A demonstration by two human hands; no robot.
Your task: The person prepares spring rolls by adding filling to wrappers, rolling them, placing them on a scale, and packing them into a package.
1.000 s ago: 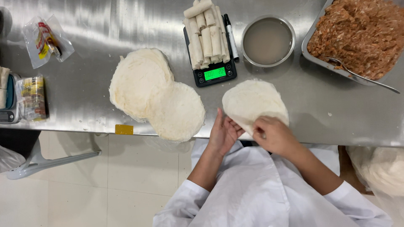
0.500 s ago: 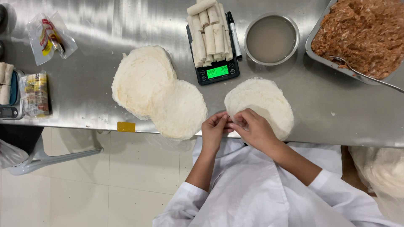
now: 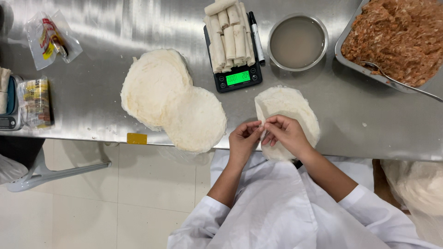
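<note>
Right now the person is picking at the near-left edge of a round white wrapper (image 3: 290,110). The wrapper lies flat on the steel table (image 3: 92,92), close to the front edge, just in front of the person. It is nearly round, so it has no real long axis and points no clear way. Its left edge looks folded or lifted a little.

The left hand (image 3: 243,138) and the right hand (image 3: 285,133) meet at that edge. The fingertips of both hands are pinched together on the thin sheet. It looks like the step of peeling or separating one thin wrapper. The next move would need a soft, slow pull, because a sheet this thin could tear.

Left of the wrapper lies a stack of more wrappers (image 3: 154,87), with a second round pile (image 3: 196,120) leaning on it near the table edge. Behind the wrapper is a small black scale (image 3: 237,78) with a green screen, and finished rolls (image 3: 228,34) are piled on it. A black marker (image 3: 256,37) lies beside the rolls. Farther right is a metal bowl (image 3: 297,41) of cloudy liquid, then a tray of minced filling (image 3: 401,37) with a spoon (image 3: 397,83) resting in it.
</note>
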